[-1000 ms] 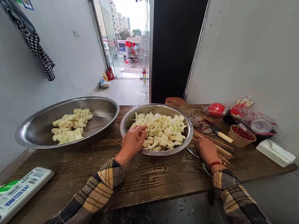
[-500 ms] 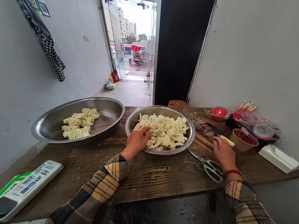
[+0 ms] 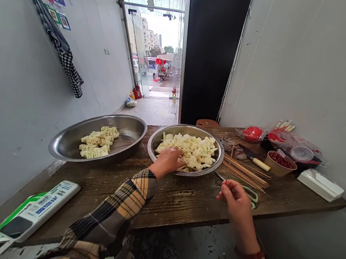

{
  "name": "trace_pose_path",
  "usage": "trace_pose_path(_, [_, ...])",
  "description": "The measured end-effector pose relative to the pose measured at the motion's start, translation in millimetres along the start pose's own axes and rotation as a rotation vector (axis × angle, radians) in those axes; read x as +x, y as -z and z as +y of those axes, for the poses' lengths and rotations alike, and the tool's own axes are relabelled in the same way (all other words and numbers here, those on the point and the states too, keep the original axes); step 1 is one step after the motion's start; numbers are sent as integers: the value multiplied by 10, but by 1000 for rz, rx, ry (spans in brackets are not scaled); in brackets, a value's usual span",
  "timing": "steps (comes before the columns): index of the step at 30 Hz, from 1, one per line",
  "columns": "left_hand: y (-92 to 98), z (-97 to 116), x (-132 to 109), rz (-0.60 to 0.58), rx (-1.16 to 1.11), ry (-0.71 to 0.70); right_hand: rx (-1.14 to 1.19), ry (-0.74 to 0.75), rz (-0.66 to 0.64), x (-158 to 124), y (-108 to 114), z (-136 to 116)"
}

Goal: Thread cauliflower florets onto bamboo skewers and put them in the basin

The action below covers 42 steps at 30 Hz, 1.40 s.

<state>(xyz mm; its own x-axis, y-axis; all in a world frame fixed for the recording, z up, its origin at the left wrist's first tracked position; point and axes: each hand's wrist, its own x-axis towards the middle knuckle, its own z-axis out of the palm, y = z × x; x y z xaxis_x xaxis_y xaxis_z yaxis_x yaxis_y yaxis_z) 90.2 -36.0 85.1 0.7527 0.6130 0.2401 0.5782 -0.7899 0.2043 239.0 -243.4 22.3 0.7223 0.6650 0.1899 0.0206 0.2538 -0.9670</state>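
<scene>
My left hand [image 3: 168, 163] is at the near left side of a round steel bowl [image 3: 152, 154] heaped with cauliflower florets [image 3: 198, 149]. Its fingers curl down onto a floret, and the fingertips are partly hidden. My right hand [image 3: 234, 198] is raised in front of the table, right of the bowl, thumb and fingers pinched together on a thin bamboo skewer [image 3: 231, 154] that stands roughly upright. Behind it lies a loose bundle of bamboo skewers [image 3: 244, 173]. Scissors with green handles [image 3: 252, 194] lie partly covered by that hand.
To the left, a large oval steel basin [image 3: 58, 146] holds more cauliflower. A knife [image 3: 261, 164], a tub of red pieces [image 3: 281, 162], plastic-wrapped items [image 3: 301, 147] and a tissue pack [image 3: 320, 185] are at the right. A white box-shaped device [image 3: 45, 205] occupies the table's near left.
My right hand has come from the skewer bundle toward me and left, now pinching a skewer. My left hand has shifted slightly right over the florets. The view has tilted a little.
</scene>
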Motion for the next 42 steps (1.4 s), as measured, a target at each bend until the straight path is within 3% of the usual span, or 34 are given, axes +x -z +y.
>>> trace_pose_path(6, [-115,134,147,-79,-47,56,-6,-64,-74,-217,-36,-54])
trace_pose_path(14, [-82,-25,116,59,-303,185,-22,-41,-91,-268,87,-71])
trace_pose_path(16, [-46,-39,64,108,-524,225,-23,-43,-120,-291,61,-70])
trace_pose_path(20, [10,-29,-55,201,-1246,280,-27,-38,-190,-362,-78,-67])
trace_pose_path(24, [53,-2,-146,146,-1553,304,-32,-35,-267,-445,-265,-36])
trace_pose_path(33, [77,76,-273,126,-1834,299,-227,82,-256,-513,-527,24])
trace_pose_path(42, [151,116,-279,48,-1808,256,-371,161,-241,-367,-603,-52])
